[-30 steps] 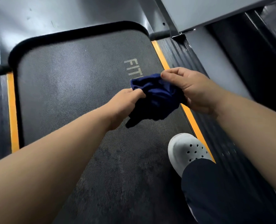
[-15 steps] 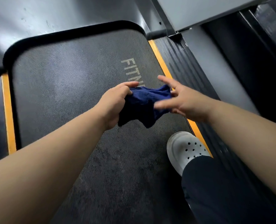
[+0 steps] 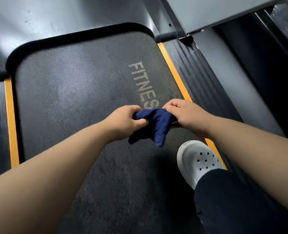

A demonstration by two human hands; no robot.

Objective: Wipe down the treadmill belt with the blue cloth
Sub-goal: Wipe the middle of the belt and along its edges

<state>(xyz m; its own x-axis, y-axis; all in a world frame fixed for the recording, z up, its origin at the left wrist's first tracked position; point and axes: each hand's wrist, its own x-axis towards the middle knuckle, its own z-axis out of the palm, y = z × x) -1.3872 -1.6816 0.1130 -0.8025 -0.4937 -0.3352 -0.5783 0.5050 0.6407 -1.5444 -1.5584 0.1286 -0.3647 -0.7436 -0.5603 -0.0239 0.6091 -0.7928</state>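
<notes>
The person is holding a small dark-blue soft fabric cloth [image 3: 158, 125] bunched between both hands, above the black textured treadmill belt [image 3: 72, 98] and just below the grey "FITNES" lettering [image 3: 143, 83] printed on it. The left hand [image 3: 124, 120] is gripping one end, with fingers and thumb curled round a wad of fabric. The right hand [image 3: 185, 115] is pinching the other end, its fingers bent over the edge. Between them the cloth is sagging, and a loose fold is hanging down toward the belt — whether its tip is touching the surface I cannot tell.

The cloth is looking light and limp, with no stiffness of its own. It is likely going to crumple and slip under the palm rather than lie flat unless it is folded into a pad first. The best hold is probably a flat hand pressing on the middle of that pad with the loose corners tucked under, not a pinch at one edge. The belt's fine texture is probably going to drag on the fabric a little, and the belt itself may roll under a hard push.

A white perforated clog shoe [image 3: 197, 159] below a dark trouser leg [image 3: 232, 200] is standing at the belt's right edge, against the orange edge strip [image 3: 173, 70] — that patch is going to need the foot moved. By my judgement the wiping is not yet under way.
</notes>
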